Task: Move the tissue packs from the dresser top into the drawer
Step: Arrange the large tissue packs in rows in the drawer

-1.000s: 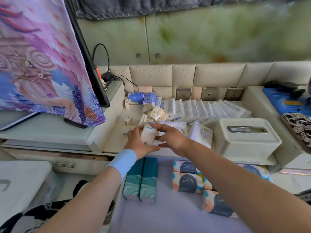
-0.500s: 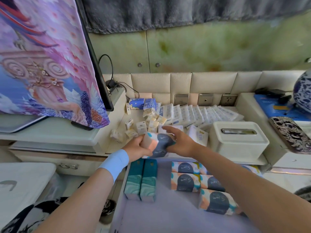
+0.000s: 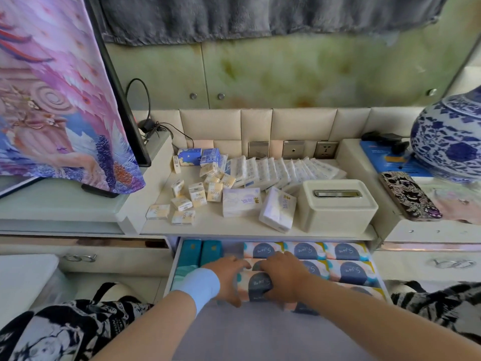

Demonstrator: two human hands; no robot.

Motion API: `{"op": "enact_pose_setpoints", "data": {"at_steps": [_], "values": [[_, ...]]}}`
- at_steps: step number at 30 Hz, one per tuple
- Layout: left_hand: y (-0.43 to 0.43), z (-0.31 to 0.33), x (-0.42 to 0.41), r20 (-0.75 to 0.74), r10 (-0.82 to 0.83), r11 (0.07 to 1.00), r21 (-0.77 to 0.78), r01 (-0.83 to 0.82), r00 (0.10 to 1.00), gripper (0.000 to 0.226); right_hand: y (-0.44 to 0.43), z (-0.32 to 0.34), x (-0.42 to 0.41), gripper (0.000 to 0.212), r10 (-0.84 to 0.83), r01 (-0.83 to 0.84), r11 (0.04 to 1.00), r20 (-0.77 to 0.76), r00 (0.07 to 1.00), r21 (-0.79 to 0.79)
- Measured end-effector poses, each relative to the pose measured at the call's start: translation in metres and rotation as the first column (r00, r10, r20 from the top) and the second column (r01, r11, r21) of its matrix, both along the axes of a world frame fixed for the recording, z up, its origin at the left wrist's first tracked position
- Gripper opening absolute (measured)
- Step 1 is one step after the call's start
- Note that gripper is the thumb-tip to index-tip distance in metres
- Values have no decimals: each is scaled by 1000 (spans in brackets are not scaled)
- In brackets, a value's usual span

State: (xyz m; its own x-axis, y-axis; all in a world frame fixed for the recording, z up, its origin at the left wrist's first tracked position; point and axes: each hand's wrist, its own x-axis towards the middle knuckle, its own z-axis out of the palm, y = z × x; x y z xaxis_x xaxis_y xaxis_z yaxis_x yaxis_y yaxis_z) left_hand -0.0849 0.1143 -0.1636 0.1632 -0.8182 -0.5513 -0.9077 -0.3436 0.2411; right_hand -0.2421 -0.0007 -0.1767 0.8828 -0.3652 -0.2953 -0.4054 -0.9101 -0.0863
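Both my hands hold one pastel tissue pack with a dark blue dome print (image 3: 258, 287) low inside the open drawer (image 3: 299, 340). My left hand (image 3: 227, 278) grips its left end and my right hand (image 3: 283, 276) grips its right end. Several matching packs (image 3: 346, 272) lie in rows to the right and behind it, and two teal packs (image 3: 200, 252) stand at the drawer's back left. On the dresser top (image 3: 234, 225) lie several small yellow pocket packs (image 3: 197, 198), two white soft packs (image 3: 240, 201), a row of white packs (image 3: 276, 170) and blue packs (image 3: 199, 156).
A cream tissue box (image 3: 335, 204) stands at the right of the dresser top. A draped screen (image 3: 59, 100) rises at the left, a blue-and-white vase (image 3: 450, 136) and a patterned phone (image 3: 410, 195) at the right. Wall sockets (image 3: 291, 149) sit behind the packs.
Both hands have carried the dome-print pack from above the dresser's front edge down into the drawer, beside the other matching packs.
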Motion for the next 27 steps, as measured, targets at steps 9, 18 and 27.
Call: {"op": "enact_pose_setpoints", "data": {"at_steps": [9,18,27], "values": [[-18,-28,-22,306,-140,989,-4,149,942,59,-19,-31,-41,99,70,-70,995,-9,998,-73],[-36,-65,-44,384,-273,956,9,292,882,115,-57,-42,-116,116,-193,121,952,-245,950,-281],[-50,-73,-52,389,-163,969,-107,221,907,106,-68,-48,-127,113,-112,46,961,-231,967,-273]]}}
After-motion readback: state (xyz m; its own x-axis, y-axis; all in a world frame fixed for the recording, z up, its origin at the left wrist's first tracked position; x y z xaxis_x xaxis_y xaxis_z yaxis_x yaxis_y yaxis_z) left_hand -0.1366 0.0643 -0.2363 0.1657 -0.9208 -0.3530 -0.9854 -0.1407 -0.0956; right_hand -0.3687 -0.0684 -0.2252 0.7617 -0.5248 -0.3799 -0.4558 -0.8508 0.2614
